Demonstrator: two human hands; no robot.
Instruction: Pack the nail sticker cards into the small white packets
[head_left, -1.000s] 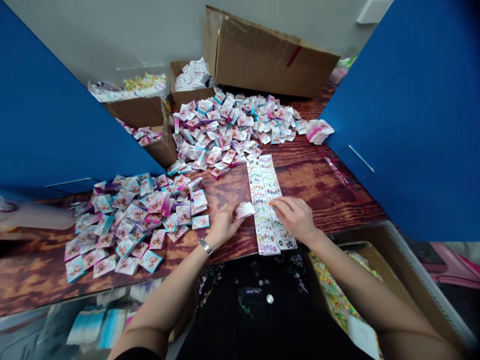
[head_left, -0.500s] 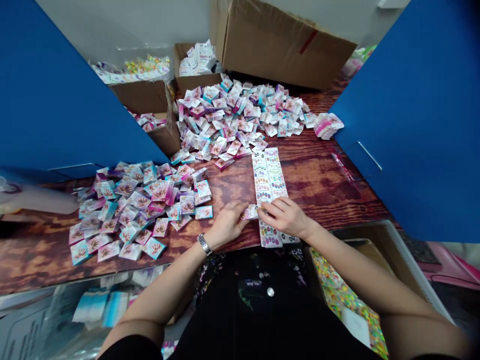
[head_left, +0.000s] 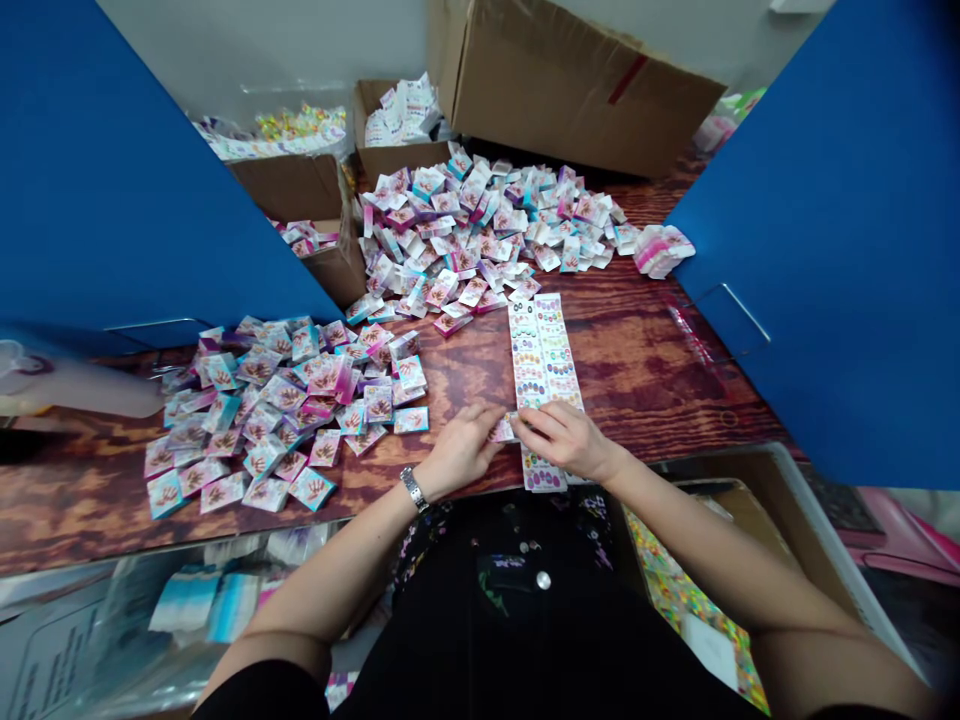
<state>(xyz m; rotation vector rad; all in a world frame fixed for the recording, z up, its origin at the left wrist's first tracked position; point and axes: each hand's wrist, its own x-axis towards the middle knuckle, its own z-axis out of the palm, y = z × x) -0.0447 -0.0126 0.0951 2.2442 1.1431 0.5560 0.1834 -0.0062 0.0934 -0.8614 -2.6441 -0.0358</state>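
Note:
Between my two hands is a small printed cardboard box [head_left: 503, 429]. My left hand [head_left: 465, 447], with a metal watch on its wrist, is closed around the box's left side. The fingers of my right hand [head_left: 564, 437] pinch at the box's right end; whether they also hold something small is hidden. Beneath my right hand lie two long sticker sheets [head_left: 541, 355] with rows of colourful oval designs, side by side on the wooden table [head_left: 630, 345]. Left of my left hand spreads a pile of similar small boxes [head_left: 277, 415].
A larger heap of small boxes [head_left: 480, 225] covers the back of the table. Behind it stands a big cardboard carton [head_left: 570, 90]. Blue panels [head_left: 840, 250] flank both sides. Below the right front edge, a bin [head_left: 810, 540] holds colourful small packets. A stack of flat cartons [head_left: 661, 250] lies at right.
The whole view has shifted slightly. My hands stay at the small box, with my right fingers still at its right end.

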